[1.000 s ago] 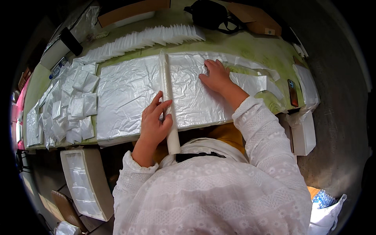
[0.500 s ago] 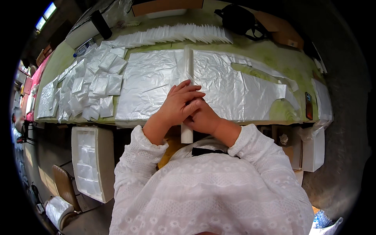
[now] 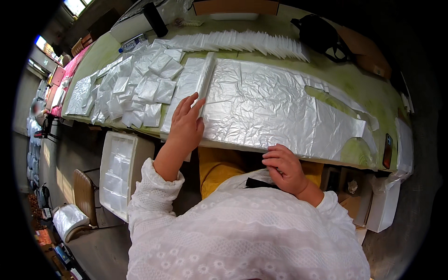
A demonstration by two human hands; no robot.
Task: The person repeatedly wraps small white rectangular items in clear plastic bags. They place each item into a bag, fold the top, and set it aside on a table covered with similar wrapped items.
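We press our left hand (image 3: 186,123), fingers flat and open, on the silver foil sheet (image 3: 275,105) beside the white ruler (image 3: 204,79) on the counter (image 3: 359,84). Our right hand (image 3: 284,168), loosely curled and empty, touches the sheet's near edge. Folding appears underway; creasing calls for firm hold-down.

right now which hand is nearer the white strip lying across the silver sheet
Left. The left hand touches the white strip at its near end; the right hand is off at the table edge.

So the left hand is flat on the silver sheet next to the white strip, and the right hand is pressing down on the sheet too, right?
Not quite. The left hand does lie flat on the silver sheet beside the white strip, but the right hand is off the sheet, at the table's near edge. The head view shows this.
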